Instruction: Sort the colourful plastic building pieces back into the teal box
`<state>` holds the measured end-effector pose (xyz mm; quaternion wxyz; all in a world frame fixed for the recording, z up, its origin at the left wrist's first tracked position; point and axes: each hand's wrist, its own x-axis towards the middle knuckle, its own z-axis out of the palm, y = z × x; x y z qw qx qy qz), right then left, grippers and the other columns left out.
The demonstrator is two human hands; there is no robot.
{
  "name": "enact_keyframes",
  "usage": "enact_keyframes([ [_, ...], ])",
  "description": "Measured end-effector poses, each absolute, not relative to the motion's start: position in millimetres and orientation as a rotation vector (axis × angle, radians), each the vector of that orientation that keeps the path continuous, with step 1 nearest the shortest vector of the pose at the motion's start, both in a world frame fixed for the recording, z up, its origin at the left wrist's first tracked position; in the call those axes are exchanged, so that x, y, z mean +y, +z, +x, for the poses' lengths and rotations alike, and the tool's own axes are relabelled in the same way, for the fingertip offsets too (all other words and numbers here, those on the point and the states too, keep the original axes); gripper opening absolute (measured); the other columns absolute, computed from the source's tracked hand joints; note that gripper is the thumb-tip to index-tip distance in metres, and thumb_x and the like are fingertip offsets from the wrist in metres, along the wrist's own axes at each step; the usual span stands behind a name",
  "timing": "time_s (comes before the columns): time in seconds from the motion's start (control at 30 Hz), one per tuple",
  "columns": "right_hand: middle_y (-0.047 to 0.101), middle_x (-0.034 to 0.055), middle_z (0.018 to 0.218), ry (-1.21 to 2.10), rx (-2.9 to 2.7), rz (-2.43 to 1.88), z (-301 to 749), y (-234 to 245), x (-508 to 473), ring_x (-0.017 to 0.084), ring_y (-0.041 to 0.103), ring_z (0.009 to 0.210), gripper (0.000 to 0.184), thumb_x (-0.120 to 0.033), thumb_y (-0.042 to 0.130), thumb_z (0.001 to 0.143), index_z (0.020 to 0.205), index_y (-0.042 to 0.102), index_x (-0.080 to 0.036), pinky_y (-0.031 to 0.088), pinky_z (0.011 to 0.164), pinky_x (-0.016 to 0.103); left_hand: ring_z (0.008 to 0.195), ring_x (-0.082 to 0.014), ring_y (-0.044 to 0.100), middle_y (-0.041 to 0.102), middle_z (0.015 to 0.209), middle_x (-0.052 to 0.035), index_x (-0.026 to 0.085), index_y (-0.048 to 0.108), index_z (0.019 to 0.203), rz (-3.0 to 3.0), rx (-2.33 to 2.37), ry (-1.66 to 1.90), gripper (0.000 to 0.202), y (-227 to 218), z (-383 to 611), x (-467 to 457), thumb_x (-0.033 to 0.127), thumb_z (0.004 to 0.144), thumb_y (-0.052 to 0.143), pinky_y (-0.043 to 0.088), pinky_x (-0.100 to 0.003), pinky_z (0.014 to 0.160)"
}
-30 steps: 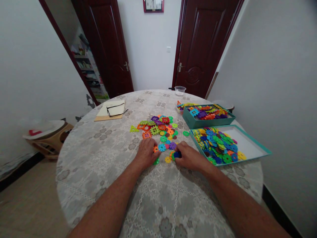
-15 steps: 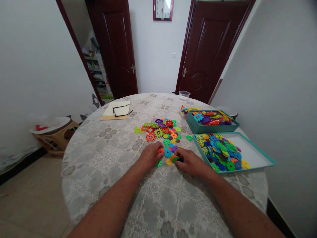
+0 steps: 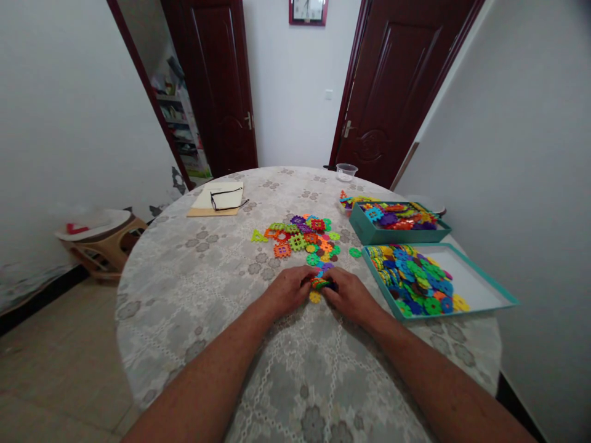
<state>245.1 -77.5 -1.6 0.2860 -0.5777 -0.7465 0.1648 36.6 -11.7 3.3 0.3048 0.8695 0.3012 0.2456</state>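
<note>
Between my two hands are several colourful plastic snowflake discs (image 3: pixel 320 283) gathered in a small stack with red, yellow and green edges. My left hand (image 3: pixel 290 290) curls its fingers against the stack's left side. From the right, my right hand (image 3: pixel 349 294) grips the same stack, with a dark blue disc partly covered by its fingers. A single yellow disc (image 3: pixel 314 298) lies on the cloth just below them. Beyond my fingertips spreads a loose pile of discs and square lattice pieces (image 3: pixel 297 242), some purple, orange, green and red. The fingertips are partly hidden by the discs.
To the right, a box lid (image 3: pixel 482 278) holds many discs. Behind it stands a green box (image 3: pixel 383 235) full of pieces. Glasses (image 3: pixel 226 208) rest on a notepad (image 3: pixel 203 203) at the left. A clear plastic bowl (image 3: pixel 346 173) sits at the table's far edge.
My left hand has moved right, closing the gap to my right hand. Loose discs between them are now gathered or covered. The view has tilted slightly downward.
</note>
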Motion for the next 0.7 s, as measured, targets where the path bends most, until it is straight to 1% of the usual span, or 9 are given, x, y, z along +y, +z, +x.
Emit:
enact_keyframes([
  [0.1,0.066,0.0024,0.095,0.445,-1.966,-1.571,244,-2,-77,0.019,0.059,0.088,0.004,-0.02,0.065,0.094,0.097,0.066,-0.021,0.041,0.08,0.03,0.115,-0.022,0.07,0.077,0.125,-0.0046,0.025,0.071,0.128,2.324,0.776,0.641,0.048,4,38,-14,0.008,0.085,0.058,0.052,-0.035,0.106],
  [0.2,0.067,0.0028,0.096,0.448,-1.932,-1.58,239,-3,-77,0.019,0.06,0.089,0.009,-0.019,0.065,0.091,0.1,0.066,-0.022,0.043,0.081,0.03,0.114,-0.024,0.069,0.076,0.122,-0.006,0.024,0.071,0.125,2.328,0.803,0.618,0.039,3,39,-15,0.017,0.087,0.067,0.052,-0.037,0.104],
  [0.27,0.068,0.0032,0.099,0.474,-1.905,-1.551,236,-2,-79,0.019,0.061,0.091,0.019,-0.017,0.065,0.089,0.107,0.067,-0.022,0.045,0.083,0.031,0.11,-0.0233,0.069,0.077,0.118,-0.0056,0.024,0.072,0.121,2.32,0.836,0.613,0.03,1,39,-13,0.022,0.091,0.067,0.052,-0.036,0.101],
  [0.33,0.069,0.0039,0.104,0.543,-1.869,-1.493,234,2,-81,0.019,0.062,0.09,0.031,-0.016,0.063,0.089,0.119,0.066,-0.023,0.048,0.083,0.031,0.104,-0.0217,0.069,0.077,0.111,-0.0046,0.023,0.072,0.116,2.322,0.859,0.612,0.023,0,38,-11,0.022,0.094,0.064,0.052,-0.034,0.096],
  [0.4,0.07,0.0051,0.108,0.573,-1.825,-1.463,238,7,-81,0.018,0.064,0.088,0.037,-0.015,0.06,0.09,0.126,0.065,-0.023,0.05,0.083,0.031,0.098,-0.021,0.069,0.077,0.106,-0.0045,0.022,0.073,0.111,2.348,0.886,0.614,0.02,0,36,-10,0.021,0.095,0.062,0.052,-0.033,0.093],
  [0.5,0.069,0.009,0.113,0.405,-1.79,-1.551,255,11,-78,0.019,0.065,0.088,0.031,-0.017,0.055,0.093,0.121,0.067,-0.02,0.051,0.087,0.034,0.099,-0.0229,0.067,0.075,0.105,-0.0065,0.021,0.073,0.112,2.408,0.975,0.637,0.021,2,32,-8,0.023,0.094,0.063,0.05,-0.034,0.092],
  [0.6,0.067,0.0145,0.118,0.203,-1.844,-1.716,276,8,-76,0.026,0.064,0.104,0.027,-0.023,0.057,0.096,0.118,0.069,-0.016,0.048,0.097,0.039,0.095,-0.0227,0.066,0.073,0.1,-0.006,0.021,0.073,0.112,2.41,1.043,0.641,0.022,7,29,-7,0.024,0.092,0.065,0.05,-0.034,0.089],
  [0.67,0.067,0.016,0.116,0.204,-1.914,-1.826,284,4,-77,0.029,0.062,0.111,0.026,-0.03,0.061,0.096,0.116,0.07,-0.015,0.046,0.099,0.04,0.088,-0.0203,0.066,0.073,0.093,-0.0034,0.022,0.072,0.106,2.382,1.024,0.613,0.018,10,28,-8,0.022,0.091,0.063,0.049,-0.031,0.084],
  [0.7,0.067,0.0158,0.115,0.231,-1.939,-1.87,286,1,-78,0.029,0.062,0.112,0.026,-0.032,0.064,0.095,0.114,0.07,-0.015,0.046,0.098,0.038,0.084,-0.0192,0.065,0.072,0.089,-0.0022,0.022,0.072,0.102,2.376,1.002,0.59,0.015,11,28,-8,0.021,0.09,0.063,0.048,-0.029,0.081],
])
